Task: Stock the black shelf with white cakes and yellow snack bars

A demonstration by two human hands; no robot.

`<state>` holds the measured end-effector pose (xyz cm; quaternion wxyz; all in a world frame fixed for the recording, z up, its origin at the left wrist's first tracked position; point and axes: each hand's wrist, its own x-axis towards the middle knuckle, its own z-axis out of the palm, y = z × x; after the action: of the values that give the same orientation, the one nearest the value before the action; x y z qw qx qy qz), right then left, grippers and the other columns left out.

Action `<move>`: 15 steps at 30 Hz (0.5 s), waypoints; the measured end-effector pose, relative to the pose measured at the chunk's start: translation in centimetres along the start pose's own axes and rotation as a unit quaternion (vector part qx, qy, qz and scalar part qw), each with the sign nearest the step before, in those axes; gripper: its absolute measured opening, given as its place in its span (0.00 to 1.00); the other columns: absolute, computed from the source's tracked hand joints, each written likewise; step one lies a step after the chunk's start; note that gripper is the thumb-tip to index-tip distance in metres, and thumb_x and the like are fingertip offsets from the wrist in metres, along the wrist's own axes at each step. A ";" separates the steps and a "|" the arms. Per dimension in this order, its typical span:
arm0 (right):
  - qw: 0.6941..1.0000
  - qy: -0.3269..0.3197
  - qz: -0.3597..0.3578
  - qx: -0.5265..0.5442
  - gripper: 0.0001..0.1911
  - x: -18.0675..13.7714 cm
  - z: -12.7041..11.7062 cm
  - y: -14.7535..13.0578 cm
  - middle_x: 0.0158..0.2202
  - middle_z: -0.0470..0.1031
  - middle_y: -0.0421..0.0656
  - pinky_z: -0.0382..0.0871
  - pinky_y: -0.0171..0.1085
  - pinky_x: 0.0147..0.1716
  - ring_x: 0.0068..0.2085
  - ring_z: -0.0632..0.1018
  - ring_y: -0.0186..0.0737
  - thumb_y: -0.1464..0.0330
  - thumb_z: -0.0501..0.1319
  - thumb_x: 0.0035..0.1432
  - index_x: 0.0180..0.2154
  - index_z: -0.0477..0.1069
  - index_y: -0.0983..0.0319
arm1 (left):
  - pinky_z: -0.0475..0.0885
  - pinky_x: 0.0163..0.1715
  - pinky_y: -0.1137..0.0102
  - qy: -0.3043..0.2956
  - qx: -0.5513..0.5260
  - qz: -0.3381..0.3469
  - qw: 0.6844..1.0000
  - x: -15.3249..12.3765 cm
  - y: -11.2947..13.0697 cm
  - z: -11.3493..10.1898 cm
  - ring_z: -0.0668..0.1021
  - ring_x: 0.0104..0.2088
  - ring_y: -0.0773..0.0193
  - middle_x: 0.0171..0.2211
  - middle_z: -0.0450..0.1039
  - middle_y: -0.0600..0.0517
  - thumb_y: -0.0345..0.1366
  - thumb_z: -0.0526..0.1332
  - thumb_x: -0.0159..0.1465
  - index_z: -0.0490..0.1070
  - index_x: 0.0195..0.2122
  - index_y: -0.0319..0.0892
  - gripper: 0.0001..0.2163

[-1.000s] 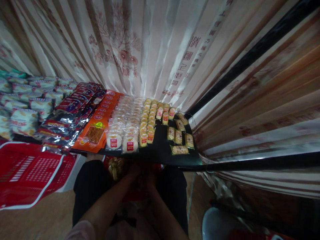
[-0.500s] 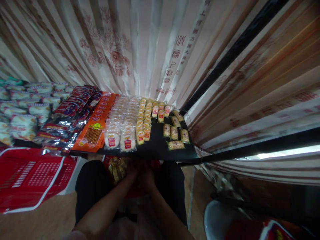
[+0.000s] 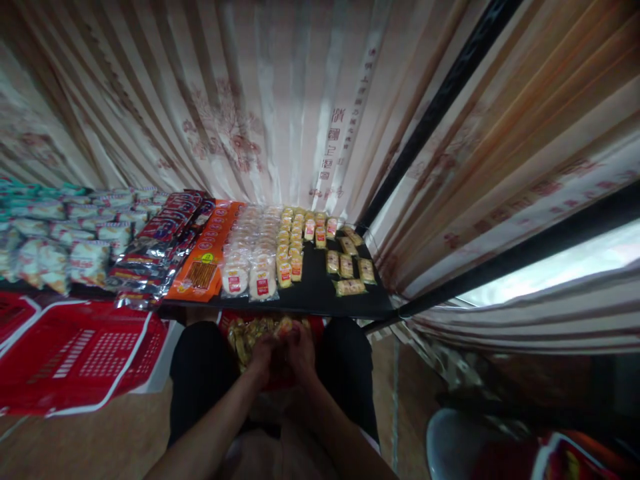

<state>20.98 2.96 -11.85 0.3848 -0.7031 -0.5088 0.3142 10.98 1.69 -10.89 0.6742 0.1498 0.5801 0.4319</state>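
My left hand (image 3: 263, 352) and my right hand (image 3: 301, 347) are pressed together between my knees, low in the head view. Their fingers curl around small yellow snack packets (image 3: 283, 328) taken from a red container (image 3: 315, 328) that sits under the shelf's front edge. More of the same packets fill that container (image 3: 243, 337) to the left of my hands. Just above, a black shelf (image 3: 320, 297) carries rows of yellow packets (image 3: 293, 250) and round white cakes (image 3: 249, 263). Several loose yellow packets (image 3: 349, 270) lie at its right end.
Orange boxes (image 3: 207, 257), dark foil bags (image 3: 155, 247) and pale bags (image 3: 60, 243) line the shelf to the left. A red plastic basket (image 3: 80, 353) stands on the floor at left. A white stool (image 3: 450, 443) is at lower right. Patterned curtains (image 3: 280, 107) hang behind.
Both hands have risen a little out of the red container and now show together with packets. The view has tilted down and shifted, so the shelf looks smaller and farther.
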 end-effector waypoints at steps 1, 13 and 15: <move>1.000 0.004 0.004 0.019 0.18 0.0 -0.2 -0.2 0.41 0.75 0.50 0.68 0.41 0.45 0.42 0.76 0.44 0.68 0.51 0.50 0.41 0.71 0.63 | 0.70 0.33 0.68 -0.001 -0.017 -0.002 1.000 -0.3 0.2 0.1 0.75 0.25 0.66 0.23 0.72 0.55 0.32 0.59 0.49 0.66 0.30 0.41 0.06; 0.984 -0.009 0.040 0.175 0.19 -1.2 -2.5 -1.2 0.40 0.76 0.49 0.72 0.42 0.41 0.40 0.78 0.45 0.60 0.55 0.49 0.42 0.69 0.62 | 0.71 0.40 0.66 -0.030 -0.047 0.040 0.998 -3.1 0.6 1.6 0.78 0.35 0.62 0.34 0.75 0.51 0.33 0.63 0.47 0.66 0.38 0.42 0.15; 0.983 -0.013 0.022 0.183 0.20 -1.3 -3.3 -2.0 0.40 0.76 0.49 0.72 0.41 0.40 0.39 0.78 0.43 0.61 0.56 0.49 0.44 0.68 0.62 | 0.70 0.42 0.66 -0.049 -0.024 0.076 0.996 -3.1 0.9 1.9 0.78 0.37 0.61 0.35 0.76 0.50 0.34 0.63 0.48 0.67 0.37 0.42 0.14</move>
<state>22.36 1.34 -8.39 0.4933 -0.6273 -0.4322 0.4199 12.51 0.50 -7.69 0.6704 0.1986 0.5227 0.4877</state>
